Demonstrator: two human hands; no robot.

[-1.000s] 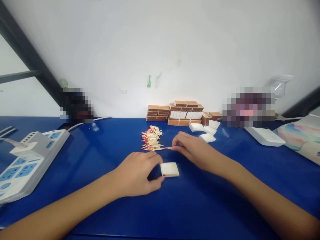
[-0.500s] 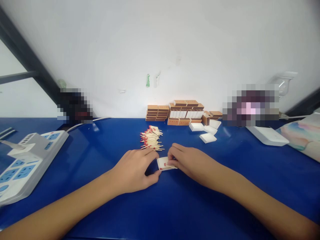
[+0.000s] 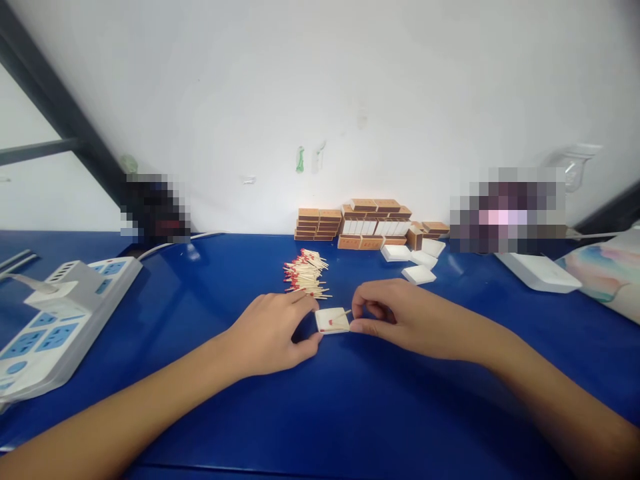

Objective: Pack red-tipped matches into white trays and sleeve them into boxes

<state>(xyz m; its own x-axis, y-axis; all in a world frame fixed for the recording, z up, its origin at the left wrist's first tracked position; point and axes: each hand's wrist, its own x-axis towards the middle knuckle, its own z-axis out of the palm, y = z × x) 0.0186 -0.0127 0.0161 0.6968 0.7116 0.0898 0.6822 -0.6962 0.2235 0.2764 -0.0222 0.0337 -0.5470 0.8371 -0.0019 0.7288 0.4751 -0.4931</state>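
Since half a second ago our right hand (image 3: 395,313) has drawn back to the right, off the top of the little white tray (image 3: 333,321), and the match (image 3: 340,317) it carried now lies slanted across that tray, red head down to the left and bare end raised to the right. Our right thumb and forefinger are pressed together on that bare end, just at the tray's right edge, with the other fingers curled loosely behind them. Our left hand (image 3: 273,337) sits much where it was, its thumb and forefinger clamped on the tray's left side and holding it flat on the blue surface (image 3: 350,413). The tray lies between our two hands, near the middle of the view. Just beyond it, close to our left fingertips, is the loose pile of matches (image 3: 306,273), red heads mostly to the left. Further back, against the white wall (image 3: 320,80), stand stacked brown matchboxes (image 3: 370,223), and just to the right of them lie a few empty white trays (image 3: 419,263). A white and blue power strip (image 3: 60,313) rests well apart at the left, and a flat white box (image 3: 537,272) at the right.
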